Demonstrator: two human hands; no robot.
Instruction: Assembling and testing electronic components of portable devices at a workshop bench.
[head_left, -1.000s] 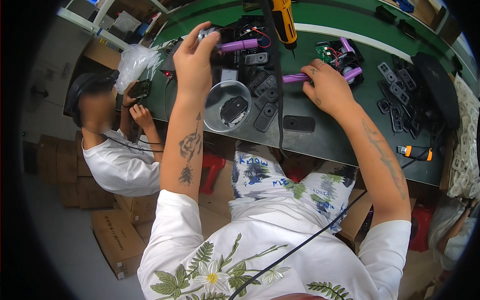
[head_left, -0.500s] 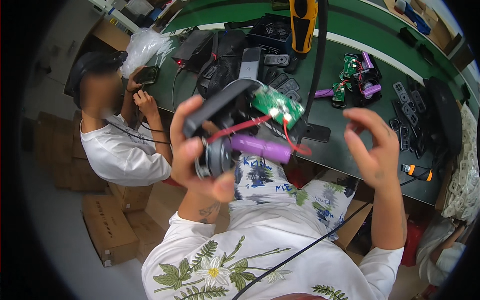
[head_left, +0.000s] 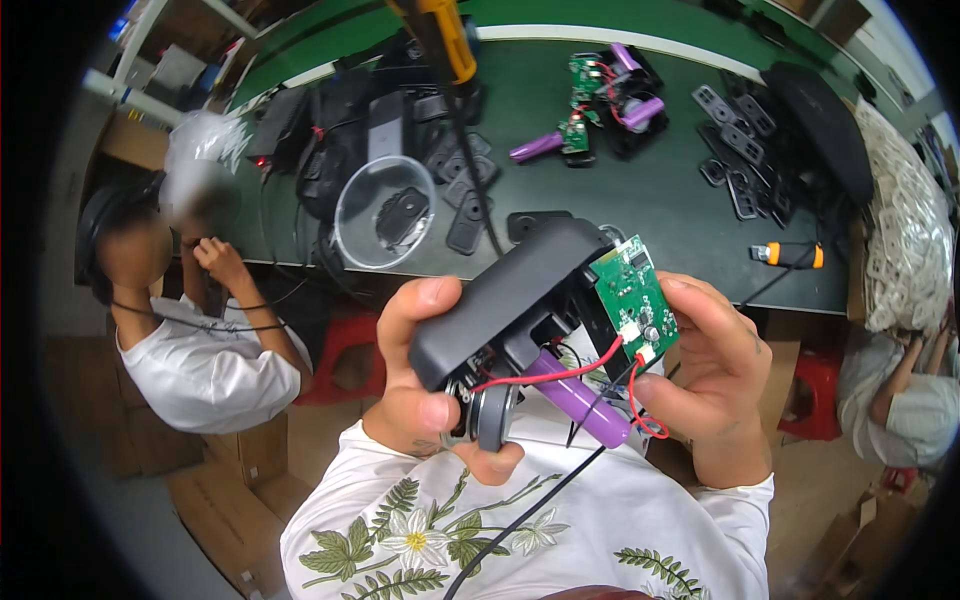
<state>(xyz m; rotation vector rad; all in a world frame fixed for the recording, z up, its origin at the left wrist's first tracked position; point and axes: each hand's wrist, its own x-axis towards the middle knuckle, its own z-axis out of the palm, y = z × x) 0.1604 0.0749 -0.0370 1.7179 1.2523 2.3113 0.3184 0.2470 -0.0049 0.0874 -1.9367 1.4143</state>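
**Black housing held up off the bench, innards hanging out**

So the green table is spread out past the far side of the black housing, its front edge running crosswise beyond it. The housing itself is held tilted between the hands, over the wearer's front, long axis slanting from near-left to far-right. Its left end is gripped by the left hand, so that's the closer one. Off its right end, the right hand is bent narrow, with the green circuit board held at its outer edge.

Beyond the housing to the left, a clear plastic tub is seen; just past its far side, a black plate. More open room seems to be left off its right end.

Under the housing's near-left end, a round grey speaker is cupped by the left fingers. A purple cell is angled out below its near side. Red wires are strung across to the board, so slack looks limited.
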